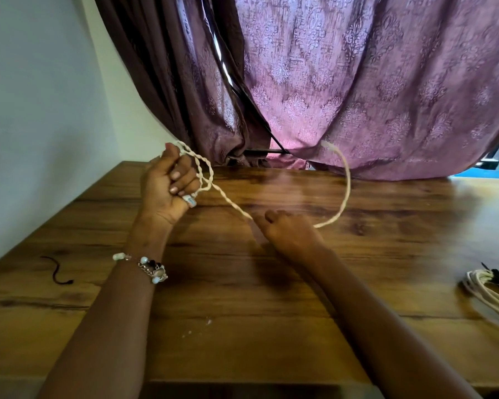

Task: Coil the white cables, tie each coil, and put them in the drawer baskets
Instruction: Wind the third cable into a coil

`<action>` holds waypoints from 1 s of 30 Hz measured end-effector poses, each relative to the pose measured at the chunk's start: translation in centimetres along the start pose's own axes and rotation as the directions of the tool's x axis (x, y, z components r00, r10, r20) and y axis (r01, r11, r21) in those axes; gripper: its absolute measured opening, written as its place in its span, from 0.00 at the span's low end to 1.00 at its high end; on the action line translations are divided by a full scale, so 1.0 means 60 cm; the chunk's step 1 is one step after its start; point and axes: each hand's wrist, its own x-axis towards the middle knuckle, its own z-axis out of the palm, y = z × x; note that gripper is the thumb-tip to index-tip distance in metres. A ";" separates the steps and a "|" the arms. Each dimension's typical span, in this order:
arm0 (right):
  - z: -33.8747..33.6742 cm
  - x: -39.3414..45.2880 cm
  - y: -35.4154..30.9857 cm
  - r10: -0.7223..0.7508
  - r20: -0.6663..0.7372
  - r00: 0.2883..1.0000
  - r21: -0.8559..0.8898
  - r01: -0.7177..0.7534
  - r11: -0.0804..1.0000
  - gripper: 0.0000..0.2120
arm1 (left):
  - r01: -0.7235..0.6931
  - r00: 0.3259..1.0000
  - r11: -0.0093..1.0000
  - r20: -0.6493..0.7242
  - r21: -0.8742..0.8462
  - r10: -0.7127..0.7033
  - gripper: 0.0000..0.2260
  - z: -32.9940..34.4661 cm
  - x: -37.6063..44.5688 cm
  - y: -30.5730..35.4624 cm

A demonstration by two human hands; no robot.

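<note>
Desk (271, 335): wood-grain top, dark knots, a few pale specks near my edge. Curtain (372, 82): mauve, damask pattern, hanging down to the desk's far edge; a darker brown panel (170, 82) to its left. Wall (41, 110): plain white, on my left. Bracelet (149, 267): beaded, on my left wrist.

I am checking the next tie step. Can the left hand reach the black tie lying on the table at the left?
Probably not yet: the path over the table to the black tie is free, but the left hand grips the white cable loops.
</note>
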 end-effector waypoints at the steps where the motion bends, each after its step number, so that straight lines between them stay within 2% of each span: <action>1: -0.002 0.002 -0.007 -0.086 -0.094 0.992 -0.036 0.083 0.996 0.14 | -0.001 0.997 0.996 -0.073 0.084 0.007 0.16 0.002 0.000 -0.007; 2: -0.003 0.004 -0.013 -0.160 -0.168 0.973 -0.059 0.152 0.987 0.09 | 0.002 0.988 0.982 -0.149 0.189 0.027 0.15 0.006 0.001 -0.014; 4: -0.003 0.003 -0.019 -0.267 -0.313 0.911 -0.063 0.261 0.963 0.09 | 0.062 0.962 0.877 -0.264 0.476 0.076 0.11 0.018 -0.001 -0.031; 6: -0.011 -0.001 -0.024 -0.293 -0.408 0.865 -0.028 0.309 0.951 0.07 | 0.135 0.961 0.769 -0.271 0.625 0.052 0.09 0.033 -0.009 -0.050; 8: -0.028 -0.003 -0.024 -0.232 -0.515 0.825 0.046 0.296 0.954 0.07 | 0.191 0.972 0.752 -0.227 0.631 -0.057 0.08 0.049 -0.016 -0.065; 10: -0.035 -0.006 -0.013 -0.138 -0.595 0.792 0.091 0.237 0.967 0.10 | 0.226 0.974 0.653 -0.154 0.723 -0.166 0.06 0.057 -0.022 -0.077; 12: -0.033 -0.013 0.009 -0.050 -0.617 0.785 0.149 0.179 0.972 0.12 | 0.228 0.951 0.511 -0.078 0.829 -0.298 0.04 0.066 -0.033 -0.083; 13: -0.031 -0.015 0.023 -0.004 -0.618 0.787 0.199 0.161 0.967 0.13 | 0.232 0.929 0.483 -0.044 0.845 -0.368 0.04 0.071 -0.039 -0.085; 14: -0.030 -0.018 0.035 0.041 -0.619 0.784 0.254 0.150 0.956 0.13 | 0.237 0.905 0.482 -0.012 0.843 -0.424 0.08 0.072 -0.041 -0.088; 16: -0.026 -0.020 0.060 0.173 -0.647 0.743 0.383 0.120 0.916 0.12 | 0.279 0.871 0.551 0.035 0.787 -0.491 0.16 0.071 -0.041 -0.091; 18: -0.025 -0.022 0.081 0.353 -0.664 0.659 0.505 0.048 0.862 0.11 | 0.356 0.829 0.624 0.073 0.696 -0.554 0.21 0.064 -0.038 -0.098; 20: -0.020 -0.023 0.096 0.499 -0.645 0.579 0.568 -0.074 0.820 0.14 | 0.432 0.760 0.644 0.130 0.631 -0.637 0.25 0.069 -0.042 -0.106; 21: -0.016 -0.023 0.100 0.539 -0.629 0.561 0.578 -0.126 0.806 0.17 | 0.460 0.729 0.657 0.168 0.598 -0.664 0.25 0.072 -0.045 -0.108; 25: -0.003 -0.019 0.107 0.596 -0.568 0.567 0.612 -0.193 0.767 0.22 | 0.487 0.660 0.733 0.350 0.476 -0.665 0.16 0.075 -0.047 -0.111; 28: 0.005 -0.015 0.098 0.581 -0.567 0.584 0.629 -0.148 0.763 0.25 | 0.547 0.672 0.797 0.435 0.255 -0.600 0.13 0.066 -0.039 -0.101; 30: 0.010 -0.014 0.092 0.570 -0.556 0.605 0.669 -0.081 0.739 0.23 | 0.573 0.690 0.819 0.519 0.035 -0.505 0.11 0.064 -0.030 -0.086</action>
